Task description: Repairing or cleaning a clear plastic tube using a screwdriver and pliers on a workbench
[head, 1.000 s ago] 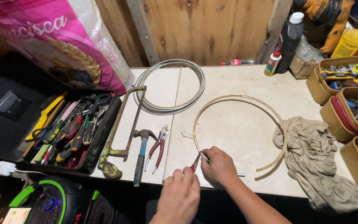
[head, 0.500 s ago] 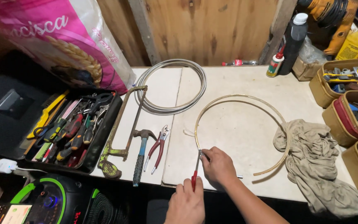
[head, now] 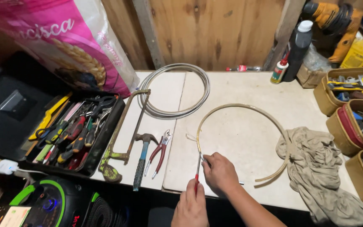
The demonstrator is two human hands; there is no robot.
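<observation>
Here, both hands pinch a thin cream-coloured hoop [head: 248, 110], curved and open-ended.

Hoop [head: 269, 122] on table [head: 240, 88], cloth [head: 316, 168] right, wire coil [head: 175, 90] behind-left; hammer [head: 141, 162], pliers [head: 159, 151] left; hands [head: 220, 172] before hoop.

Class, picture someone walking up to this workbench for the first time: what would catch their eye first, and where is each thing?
Probably the big pink sack looming at the back left, above the open tray of tools. At the front edge, the left hand holds a red-handled tool and the right hand pinches the end of a pale curved hoop. A grey coil lies behind it.
</observation>
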